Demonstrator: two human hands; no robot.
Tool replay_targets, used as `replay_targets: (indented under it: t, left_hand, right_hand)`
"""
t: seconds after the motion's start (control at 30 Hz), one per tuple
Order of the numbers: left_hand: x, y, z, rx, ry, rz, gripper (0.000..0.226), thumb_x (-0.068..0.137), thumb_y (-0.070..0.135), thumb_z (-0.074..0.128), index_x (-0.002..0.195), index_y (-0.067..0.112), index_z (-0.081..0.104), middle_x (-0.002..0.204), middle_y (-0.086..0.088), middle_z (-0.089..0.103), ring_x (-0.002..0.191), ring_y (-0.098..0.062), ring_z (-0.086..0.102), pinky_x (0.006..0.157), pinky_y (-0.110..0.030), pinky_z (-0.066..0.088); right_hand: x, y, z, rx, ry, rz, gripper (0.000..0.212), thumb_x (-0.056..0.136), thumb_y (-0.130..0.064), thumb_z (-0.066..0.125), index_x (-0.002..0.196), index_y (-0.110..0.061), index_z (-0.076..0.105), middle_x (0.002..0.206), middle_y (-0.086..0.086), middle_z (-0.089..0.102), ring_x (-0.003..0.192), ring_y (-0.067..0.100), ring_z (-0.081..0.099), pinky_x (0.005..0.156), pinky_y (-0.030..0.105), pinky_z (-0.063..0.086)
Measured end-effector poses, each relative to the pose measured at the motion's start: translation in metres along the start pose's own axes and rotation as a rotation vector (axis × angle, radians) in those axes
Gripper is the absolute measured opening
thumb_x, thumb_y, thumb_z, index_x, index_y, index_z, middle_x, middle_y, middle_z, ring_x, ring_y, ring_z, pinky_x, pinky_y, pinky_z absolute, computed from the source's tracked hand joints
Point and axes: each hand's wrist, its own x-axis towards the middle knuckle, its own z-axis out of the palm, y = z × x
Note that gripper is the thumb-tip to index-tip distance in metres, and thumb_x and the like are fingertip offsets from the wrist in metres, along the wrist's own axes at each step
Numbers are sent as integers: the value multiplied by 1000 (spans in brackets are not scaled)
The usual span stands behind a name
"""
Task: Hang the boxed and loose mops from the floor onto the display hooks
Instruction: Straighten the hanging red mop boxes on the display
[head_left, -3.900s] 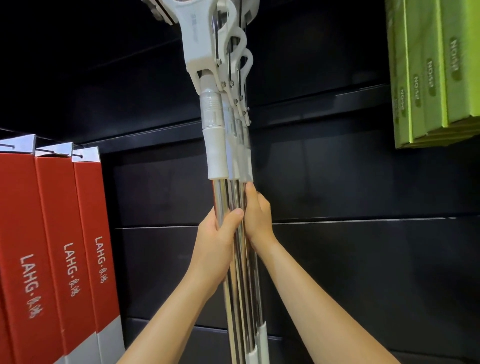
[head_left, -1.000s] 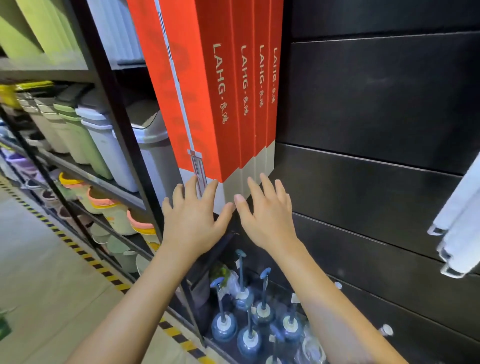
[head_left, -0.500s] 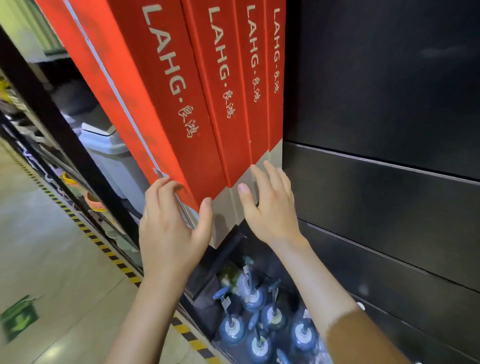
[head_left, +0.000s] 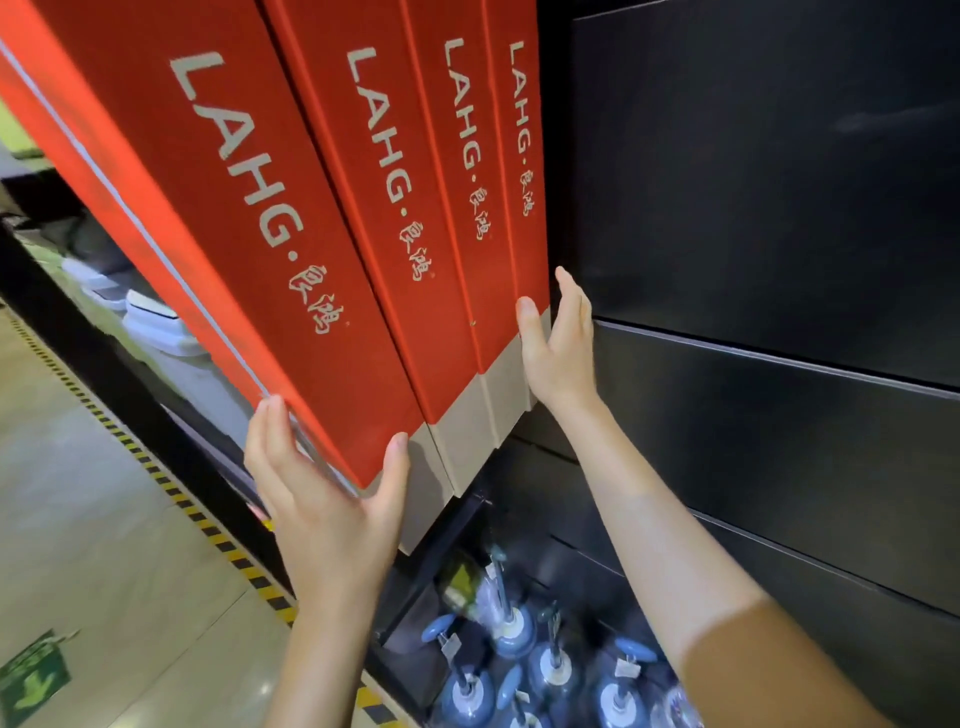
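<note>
Black slatted wall panels (head_left: 779, 208); beige floor (head_left: 104, 519) with hazard-striped tape (head_left: 171, 493).

Bright, even light falls on the red boxes (head_left: 291, 218), while the dark wall panels (head_left: 769, 208) show faint sheen. The bin (head_left: 519, 670) below sits in shadow, blurred. Wide-angle distortion bends the edges; the floor (head_left: 104, 519) looks soft.
</note>
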Motion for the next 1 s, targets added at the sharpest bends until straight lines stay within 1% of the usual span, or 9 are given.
replay_targets:
  t: [0.1,0.2,0.4,0.5,0.63,0.73,0.8,0.87,1.0]
  left_hand:
    - [-3,-4,-2,-25,1,-7,95,86,33,79,157,2,25,157,-23,32,142,-43,43,113,-60,42]
    - [-1,-7,-6,-60,-21,1,94,84,28,83,156,4,28,155,-21,34,139,-42,45,109,-63,45]
    - [-1,-4,-11,-96,-38,8,92,88,35,82,156,5,29,153,-22,36,137,-42,48,104,-65,47]
    - [-1,-8,-15,-95,-39,28,91,86,35,78,157,6,28,154,-18,36,136,-41,49,102,-65,48]
    - [-2,-12,-24,-101,-32,40,92,85,33,78,158,10,27,154,-10,36,138,-39,47,101,-65,49]
    - [-2,-12,-31,-115,-34,22,89,86,30,80,156,8,30,153,-14,36,135,-36,49,97,-64,50]
    - [-2,-12,-35,-121,-43,0,87,87,27,82,156,4,33,153,-18,37,133,-37,51,98,-65,50]
    - [-2,-11,-38,-108,-39,-12,86,84,24,78,155,3,34,152,-18,38,132,-37,51,101,-65,48]
    - [-4,-9,-40,-96,-39,-27,85,87,25,78,155,1,34,153,-20,40,138,-37,47,106,-63,45]
  right_hand:
    - [8,2,6,48,-23,31,73,100,-59,45,162,-27,24,166,1,30,151,22,32,122,53,33]
    - [9,1,13,84,-23,56,76,97,-66,46,160,-30,26,163,-1,34,149,22,34,121,54,34]
    - [7,8,20,101,8,45,74,95,-68,49,155,-28,34,159,-1,38,145,22,37,120,54,35]
    - [6,7,21,124,19,54,75,91,-71,49,151,-27,39,155,-2,42,142,20,39,118,52,37]
    - [0,3,23,140,23,56,75,88,-72,47,148,-28,41,153,-4,42,141,17,39,118,50,37]
    - [-7,2,25,153,24,54,70,89,-69,49,145,-29,43,152,-5,42,140,16,37,117,47,37]
    - [-11,1,27,152,26,39,66,90,-65,51,144,-28,43,152,-4,43,139,17,37,116,45,37]
    - [-15,2,28,151,20,28,63,91,-63,52,143,-27,43,152,-3,43,139,17,38,115,44,37]
    - [-16,3,31,170,8,40,61,91,-64,50,140,-28,45,149,-4,44,138,18,40,116,49,39]
